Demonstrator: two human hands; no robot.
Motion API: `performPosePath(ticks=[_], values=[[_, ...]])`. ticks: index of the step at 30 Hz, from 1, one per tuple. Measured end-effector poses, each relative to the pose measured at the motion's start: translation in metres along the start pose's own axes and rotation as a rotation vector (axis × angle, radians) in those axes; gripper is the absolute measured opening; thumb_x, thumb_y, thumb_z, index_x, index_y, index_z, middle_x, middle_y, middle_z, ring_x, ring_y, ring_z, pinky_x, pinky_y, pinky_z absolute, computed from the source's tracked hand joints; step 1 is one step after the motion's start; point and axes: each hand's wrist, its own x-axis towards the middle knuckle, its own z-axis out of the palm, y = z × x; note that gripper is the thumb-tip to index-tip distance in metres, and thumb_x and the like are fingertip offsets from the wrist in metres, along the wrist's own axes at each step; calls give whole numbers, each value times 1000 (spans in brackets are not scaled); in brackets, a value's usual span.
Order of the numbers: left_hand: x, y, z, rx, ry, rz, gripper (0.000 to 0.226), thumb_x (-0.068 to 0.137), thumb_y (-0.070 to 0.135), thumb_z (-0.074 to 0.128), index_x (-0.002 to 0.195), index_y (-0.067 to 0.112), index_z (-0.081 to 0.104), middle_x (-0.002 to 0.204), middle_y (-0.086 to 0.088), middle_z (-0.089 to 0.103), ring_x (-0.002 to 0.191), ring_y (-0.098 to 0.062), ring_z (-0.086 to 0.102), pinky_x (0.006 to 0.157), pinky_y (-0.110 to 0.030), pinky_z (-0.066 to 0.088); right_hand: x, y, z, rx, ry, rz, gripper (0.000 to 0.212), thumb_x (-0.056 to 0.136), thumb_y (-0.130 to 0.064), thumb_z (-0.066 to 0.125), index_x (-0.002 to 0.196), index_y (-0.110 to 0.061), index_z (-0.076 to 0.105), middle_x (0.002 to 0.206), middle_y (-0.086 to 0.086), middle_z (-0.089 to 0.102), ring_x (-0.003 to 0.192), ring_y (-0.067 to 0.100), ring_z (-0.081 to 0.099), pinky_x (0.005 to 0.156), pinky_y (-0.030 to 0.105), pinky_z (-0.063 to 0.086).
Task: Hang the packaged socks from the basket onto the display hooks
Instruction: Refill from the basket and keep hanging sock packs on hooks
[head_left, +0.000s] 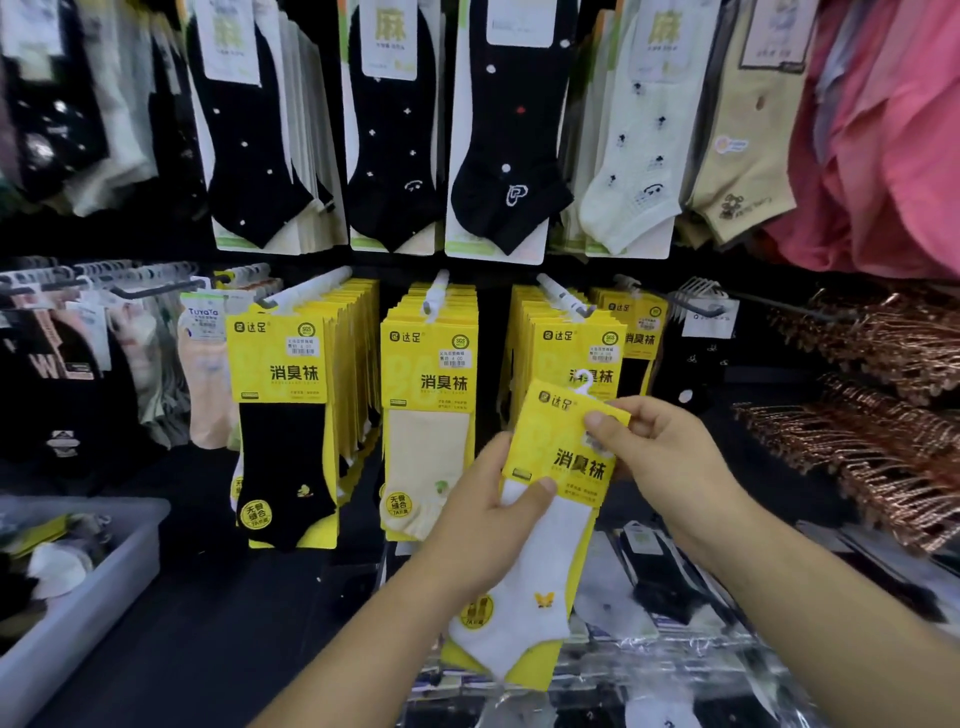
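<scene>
I stand before a dark display wall (493, 322) crowded with hanging socks; 4 rows of glossy yellow card packs (431, 364) fill its hooks (306, 288). I hold 1 pack (540, 561), a white knit sock on yellow card, in front of them. My left hand (483, 525) grips its middle, my right hand (670, 457) pinches its top corner. The grey plastic basket (104, 566) sits low at my left.

Single wide-angle view from the head, facing forward and slightly down at racks of hanging socks (431, 389). Close in: left hand (483, 525), right hand (670, 457) and yellow sock pack (550, 441) at lower centre.
</scene>
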Motion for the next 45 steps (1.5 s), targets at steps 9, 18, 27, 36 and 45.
performPosePath(ticks=[9,18,27,36,45], values=[[65,11,28,146,133,34,17,105,26,60,104,43,59,105,22,72,97,5,67,80,-26,53,53,-27,-13,47,219,-118,30,87,-23,79,110,-6,69,95,8,77,85,14,75,73,24,60],[70,-3,28,174,194,-26,12,106,26,59,106,38,59,98,22,71,90,6,67,71,-18,48,64,-21,-6,-105,187,-156,26,85,-26,81,102,-10,70,91,6,77,86,18,75,85,40,61],[76,26,29,667,190,-238,57,106,58,44,132,7,42,127,-19,61,116,-41,61,80,-39,42,62,1,-6,-360,251,-218,41,84,-47,76,111,-27,53,109,-4,59,91,0,61,75,19,48],[122,3,33,-130,239,-136,59,105,51,57,157,29,39,132,15,67,123,-7,64,116,-41,47,62,37,11,-275,-22,-220,51,102,-37,56,147,-45,35,111,-44,60,102,-22,57,77,7,42],[151,-9,33,-167,293,-111,40,107,45,57,143,27,59,126,6,74,115,-13,70,102,-37,55,98,54,21,-203,-22,-211,61,102,-12,53,153,-32,28,123,-23,62,103,-15,60,79,3,45]])
